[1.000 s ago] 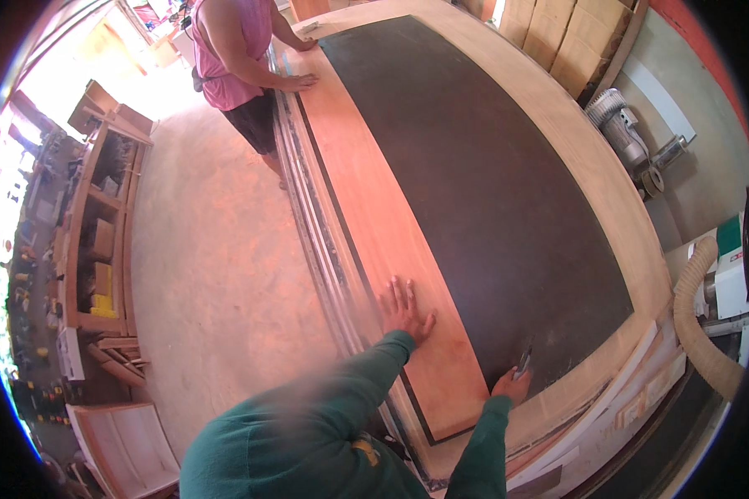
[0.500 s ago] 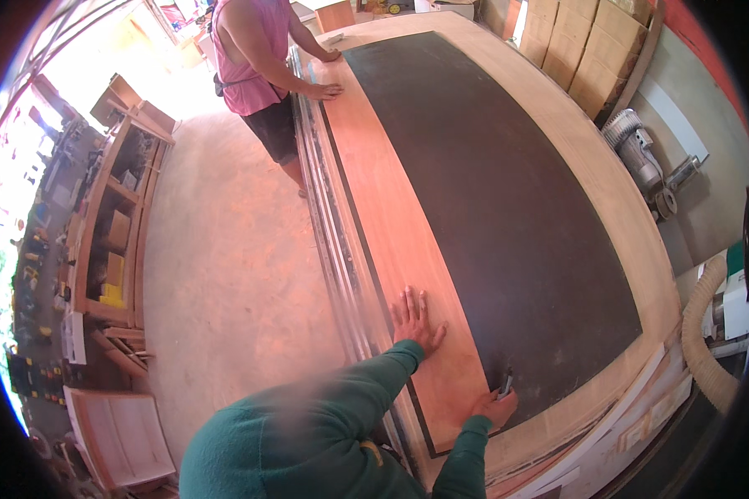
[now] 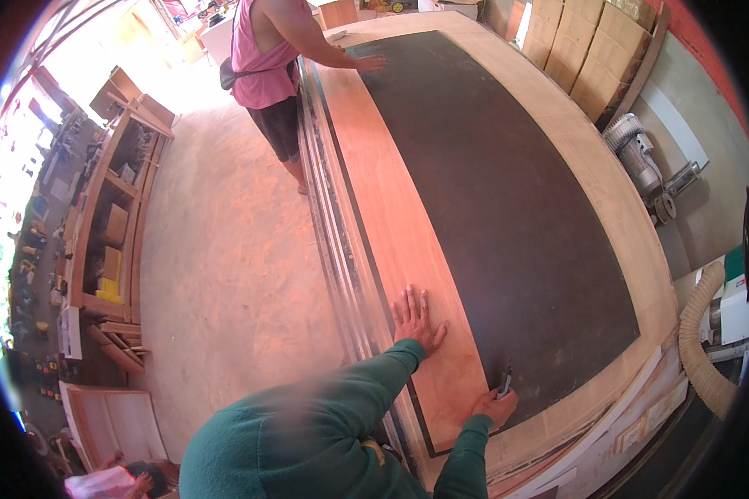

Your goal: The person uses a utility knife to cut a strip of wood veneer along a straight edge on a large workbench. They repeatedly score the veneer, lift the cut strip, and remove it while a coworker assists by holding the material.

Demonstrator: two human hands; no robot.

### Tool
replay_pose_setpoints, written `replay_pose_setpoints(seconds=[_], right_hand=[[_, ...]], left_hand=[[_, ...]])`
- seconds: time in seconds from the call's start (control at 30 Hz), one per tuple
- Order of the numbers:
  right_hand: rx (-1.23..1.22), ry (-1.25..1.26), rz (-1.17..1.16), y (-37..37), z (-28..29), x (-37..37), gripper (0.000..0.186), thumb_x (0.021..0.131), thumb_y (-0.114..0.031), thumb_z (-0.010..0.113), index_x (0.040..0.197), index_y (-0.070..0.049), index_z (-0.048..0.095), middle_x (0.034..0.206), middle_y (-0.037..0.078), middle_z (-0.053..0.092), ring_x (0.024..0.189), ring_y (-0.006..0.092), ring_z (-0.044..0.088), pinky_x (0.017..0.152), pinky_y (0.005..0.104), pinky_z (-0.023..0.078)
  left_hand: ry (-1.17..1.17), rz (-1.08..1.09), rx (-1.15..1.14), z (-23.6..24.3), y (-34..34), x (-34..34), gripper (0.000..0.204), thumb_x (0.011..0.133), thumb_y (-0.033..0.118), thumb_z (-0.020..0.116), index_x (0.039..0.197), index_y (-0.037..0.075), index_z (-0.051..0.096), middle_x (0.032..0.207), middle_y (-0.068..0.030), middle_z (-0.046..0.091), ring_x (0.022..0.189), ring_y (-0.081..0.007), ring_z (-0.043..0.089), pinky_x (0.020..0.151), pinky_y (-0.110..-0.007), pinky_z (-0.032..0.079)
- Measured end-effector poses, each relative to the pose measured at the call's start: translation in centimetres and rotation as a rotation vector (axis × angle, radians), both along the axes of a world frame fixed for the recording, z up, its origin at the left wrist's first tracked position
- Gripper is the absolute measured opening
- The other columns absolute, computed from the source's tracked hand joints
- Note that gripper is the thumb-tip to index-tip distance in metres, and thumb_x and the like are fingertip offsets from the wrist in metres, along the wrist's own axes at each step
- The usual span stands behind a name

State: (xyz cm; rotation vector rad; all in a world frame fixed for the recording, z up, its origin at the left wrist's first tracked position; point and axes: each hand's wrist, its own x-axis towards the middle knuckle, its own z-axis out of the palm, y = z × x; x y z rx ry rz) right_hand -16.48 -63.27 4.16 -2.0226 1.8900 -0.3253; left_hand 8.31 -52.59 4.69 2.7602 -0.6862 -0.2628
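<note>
My left hand [image 3: 420, 324] presses flat on a long reddish wood board [image 3: 379, 179], its fingers spread. That board lies along the left side of a large dark sheet [image 3: 516, 200]. Close to the board's near end, my right hand [image 3: 494, 409] is closed around a slim grey pen-like tool [image 3: 505, 383]. The tool points up and away over the dark sheet; its exact kind is too small to make out. Across the far end of the board, a co-worker in a pink sleeveless shirt [image 3: 262, 58] stretches a hand [image 3: 371, 63] over the dark sheet.
Under the sheet is a wide pale panel [image 3: 591, 137] on the worktable, with a metal rail [image 3: 331, 224] along its left side. Boxes [image 3: 612, 50], a motor [image 3: 637, 150] and a ribbed hose [image 3: 697, 341] stand right. Left are a wooden shelf [image 3: 100, 224] and another person [image 3: 112, 482].
The co-worker has lifted away from the board's far end and now reaches a hand over the dark sheet. Another person has appeared at the lower left. My hands stay in place.
</note>
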Motion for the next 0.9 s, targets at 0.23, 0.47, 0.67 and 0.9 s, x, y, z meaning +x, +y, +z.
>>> replay_pose_setpoints(seconds=[0.23, 0.47, 0.67, 0.9], right_hand=[[0.005, 0.049, -0.011, 0.0, 0.9, 0.4, 0.04, 0.088, -0.017, 0.073, 0.122, 0.0, 0.061, 0.119, 0.02, 0.065, 0.114, 0.0412, 0.064, 0.094, 0.0494, 0.054], [0.037, 0.04, -0.051, 0.2, 1.3, 0.7, 0.04, 0.087, -0.017, 0.074, 0.121, -0.001, 0.061, 0.119, 0.019, 0.065, 0.116, 0.0393, 0.064, 0.093, 0.0508, 0.056], [0.032, 0.022, -0.034, 0.0, 1.0, 0.3, 0.041, 0.086, -0.017, 0.074, 0.121, -0.001, 0.061, 0.119, 0.019, 0.064, 0.114, 0.0403, 0.064, 0.093, 0.051, 0.055], [-0.063, 0.04, 0.02, 0.1, 0.6, 0.1, 0.033, 0.088, -0.016, 0.072, 0.118, -0.004, 0.065, 0.115, 0.017, 0.067, 0.11, 0.038, 0.066, 0.09, 0.0495, 0.055]], left_hand=[[-0.009, -0.005, 0.046, 0.1, -0.1, 0.0, 0.104, 0.096, 0.066, 0.051, 0.169, 0.004, 0.009, 0.174, -0.0312, -0.001, 0.163, -0.0454, -0.003, 0.127, -0.067, 0.001], [-0.002, -0.003, 0.026, -0.1, -0.2, 0.0, 0.103, 0.097, 0.066, 0.051, 0.169, 0.004, 0.01, 0.174, -0.0306, 0.0, 0.163, -0.0456, -0.002, 0.127, -0.067, 0.001], [-0.006, 0.001, 0.021, -0.1, -0.2, -0.1, 0.103, 0.097, 0.066, 0.051, 0.169, 0.004, 0.011, 0.174, -0.0307, 0.0, 0.163, -0.0458, -0.003, 0.127, -0.067, 0.001], [-0.008, 0.0, 0.041, 0.1, -0.3, -0.1, 0.103, 0.097, 0.067, 0.05, 0.169, 0.004, 0.01, 0.174, -0.0309, 0.0, 0.163, -0.0454, -0.004, 0.127, -0.067, 0.0]])
